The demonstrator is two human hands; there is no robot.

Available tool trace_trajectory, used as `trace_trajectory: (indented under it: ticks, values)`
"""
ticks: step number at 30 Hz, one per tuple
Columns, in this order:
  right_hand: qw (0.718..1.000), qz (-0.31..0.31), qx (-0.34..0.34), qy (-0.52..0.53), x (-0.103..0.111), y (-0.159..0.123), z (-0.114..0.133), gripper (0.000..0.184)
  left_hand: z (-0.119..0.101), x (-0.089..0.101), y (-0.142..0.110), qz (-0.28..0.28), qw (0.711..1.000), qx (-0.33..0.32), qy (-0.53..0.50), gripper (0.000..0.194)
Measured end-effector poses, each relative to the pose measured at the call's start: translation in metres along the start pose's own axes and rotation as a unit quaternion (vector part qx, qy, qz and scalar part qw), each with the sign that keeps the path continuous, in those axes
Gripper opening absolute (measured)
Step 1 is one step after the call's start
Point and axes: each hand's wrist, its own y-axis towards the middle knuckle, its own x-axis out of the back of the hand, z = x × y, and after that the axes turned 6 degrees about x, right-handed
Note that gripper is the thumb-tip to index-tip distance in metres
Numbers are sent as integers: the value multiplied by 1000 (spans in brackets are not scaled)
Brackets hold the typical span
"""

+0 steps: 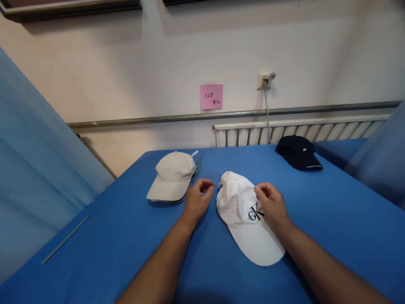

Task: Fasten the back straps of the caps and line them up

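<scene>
In the head view, a person's right hand (274,204) pinches a white cap (238,196) at the side of its crown, above a blue table (142,257), the grip together on the cloth beside the black "CK" lettering. The left hand (199,198) is curled just beside the back of the cap, its grip slightly apart; whether the fingertips touch the cap, I cannot tell. The white brim points down and to the right, toward the person. To the left, a beige cap (172,169) rests on the table, something grey showing beneath it; at the far right edge sits a dark cap (295,145). A thin stick (65,241) lies near the left edge, by a blue curtain (47,139). On the wall behind, a pink note (211,96) hangs above a metal rail (177,118).
</scene>
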Motion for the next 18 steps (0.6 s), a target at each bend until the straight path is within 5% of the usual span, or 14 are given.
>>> trace_trajectory:
  ticks: [7, 13, 18]
  values:
    - [999, 32, -21, 19, -4, -4, 6, 29, -3, -22, -10, 81, 996, -46, 9, 36]
    - [997, 76, -14, 10, -8, -6, 6, 33, 2, -41, -1, 65, 992, -105, 1, 25]
    - [992, 121, -13, 23, -12, -11, 6, 30, -4, -51, -2, 89, 991, -93, -47, 23]
